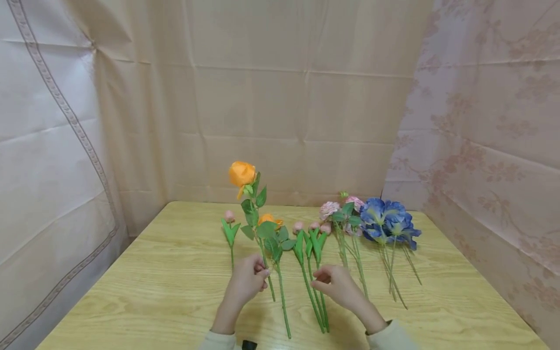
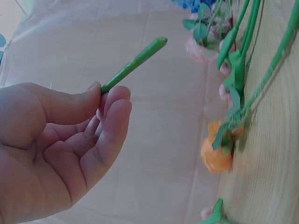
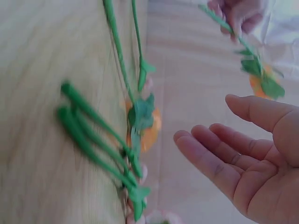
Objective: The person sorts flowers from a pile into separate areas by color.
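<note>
Between thumb and fingers, my left hand [image 1: 248,278] pinches the green stem of an orange rose [image 1: 242,174], lifted above the table with its bloom upright. In the left wrist view the lower end of that stem [image 2: 135,64] sticks out past the fingertips. My right hand [image 1: 339,287] hovers over the stems of several pink tulips [image 1: 315,243]; its fingers are loosely bent and hold nothing, as the right wrist view shows. Another orange rose [image 1: 269,221] lies on the table between the hands, its stem [image 1: 283,301] pointing toward me.
A single pink tulip [image 1: 229,228] lies left of the roses. Pink many-petalled flowers [image 1: 329,210] and blue flowers [image 1: 387,218] lie to the right on the wooden table [image 1: 144,277]. Beige cloth [image 1: 288,107] hangs behind. A small black object [image 1: 249,345] shows at the front edge.
</note>
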The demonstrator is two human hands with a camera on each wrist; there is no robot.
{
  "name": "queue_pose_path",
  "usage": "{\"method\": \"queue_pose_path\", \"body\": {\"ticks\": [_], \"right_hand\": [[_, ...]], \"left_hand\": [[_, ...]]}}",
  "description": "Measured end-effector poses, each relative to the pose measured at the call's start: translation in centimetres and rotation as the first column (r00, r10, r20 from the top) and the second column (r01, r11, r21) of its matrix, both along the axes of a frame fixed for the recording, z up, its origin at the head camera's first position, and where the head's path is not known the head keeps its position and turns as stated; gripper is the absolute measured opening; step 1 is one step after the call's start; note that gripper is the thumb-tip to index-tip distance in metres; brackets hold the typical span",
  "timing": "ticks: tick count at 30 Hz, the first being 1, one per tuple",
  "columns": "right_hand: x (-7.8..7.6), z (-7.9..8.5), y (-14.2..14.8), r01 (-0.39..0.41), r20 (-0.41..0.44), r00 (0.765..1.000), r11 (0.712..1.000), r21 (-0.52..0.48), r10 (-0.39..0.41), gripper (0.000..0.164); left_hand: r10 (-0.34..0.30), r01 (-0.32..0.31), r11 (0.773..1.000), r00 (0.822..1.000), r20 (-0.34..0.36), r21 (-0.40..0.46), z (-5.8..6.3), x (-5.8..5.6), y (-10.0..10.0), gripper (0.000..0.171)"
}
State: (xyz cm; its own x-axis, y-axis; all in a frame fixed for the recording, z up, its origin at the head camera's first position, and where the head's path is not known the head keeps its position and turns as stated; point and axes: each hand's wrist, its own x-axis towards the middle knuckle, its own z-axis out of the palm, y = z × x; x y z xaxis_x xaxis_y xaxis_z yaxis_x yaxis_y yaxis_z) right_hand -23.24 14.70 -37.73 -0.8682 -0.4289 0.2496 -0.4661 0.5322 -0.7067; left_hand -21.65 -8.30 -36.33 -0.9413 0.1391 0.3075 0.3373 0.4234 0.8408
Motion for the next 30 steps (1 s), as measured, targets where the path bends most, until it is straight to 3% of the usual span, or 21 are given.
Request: {"method": "queue_pose_path", "body": {"ticks": [7, 11, 14, 19, 30], "right_hand": [[0.7, 0.2, -2.0, -0.079, 0.034, 0.996, 0.991, -0.107, 0.083, 0.024], [1.0, 0.0, -2.8, -0.138, 0.101, 0.981, 0.963, -0.233, 0.165, 0.023], [1.3, -0.1, -3.4, -0.141, 0.165, 0.967, 0.947, -0.288, 0.194, 0.02], [1.6, -0.6, -3.9, -0.104, 0.203, 0.965, 0.95, -0.294, 0.168, 0.015], [2.0, -1.1, -4.4, -0.093, 0.134, 0.982, 0.955, -0.28, 0.135, 0.005]], "left_hand": [[-0.065, 0.066, 0.998, 0.998, 0.014, -0.023, 0.2, 0.4, 1.5, 0.012], [-0.111, 0.11, 0.992, 0.994, -0.011, -0.061, 0.3, 0.6, 2.1, 0.013], [-0.133, 0.131, 0.988, 0.991, -0.02, -0.085, 0.2, 0.7, 2.4, 0.012], [-0.148, 0.143, 0.984, 0.989, -0.032, -0.108, 0.0, 0.9, 2.8, 0.014], [-0.161, 0.155, 0.978, 0.986, -0.037, -0.138, -0.2, 0.9, 3.0, 0.016]]}}
